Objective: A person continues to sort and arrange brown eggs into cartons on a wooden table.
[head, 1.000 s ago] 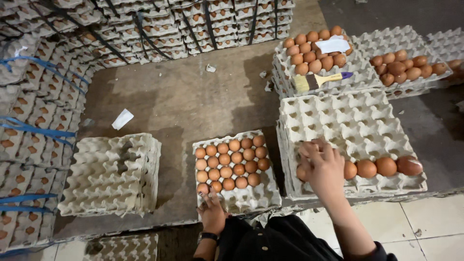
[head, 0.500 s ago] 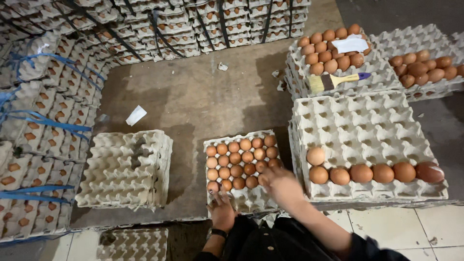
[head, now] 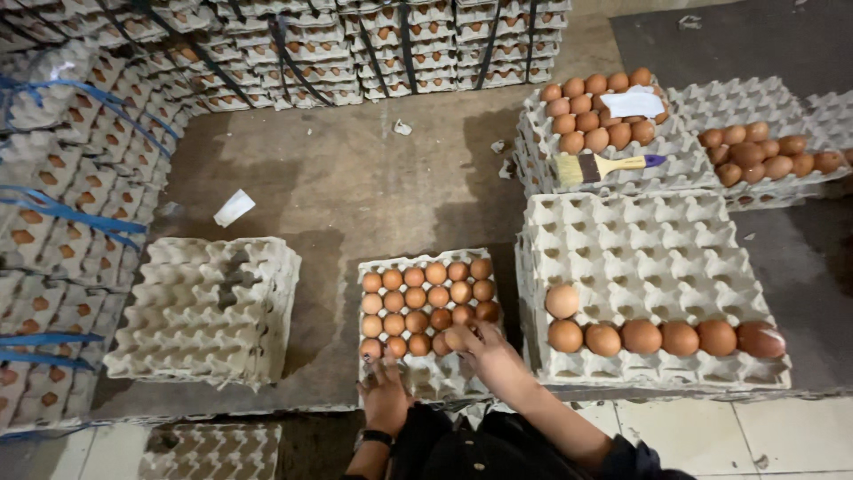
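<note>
Picking from centre egg tray: right hand fingers curled around an egg; left hand flat, fingers spread, steadying the tray edge. Lift must be gentle.

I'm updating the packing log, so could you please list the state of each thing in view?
Middle tray: mostly full of brown eggs.
Right tray: seven eggs, otherwise empty.
Left tray stack: empty.
Brush: lying flat on a far tray.
Right hand: on an egg.
Left hand: at tray's near edge.
</note>
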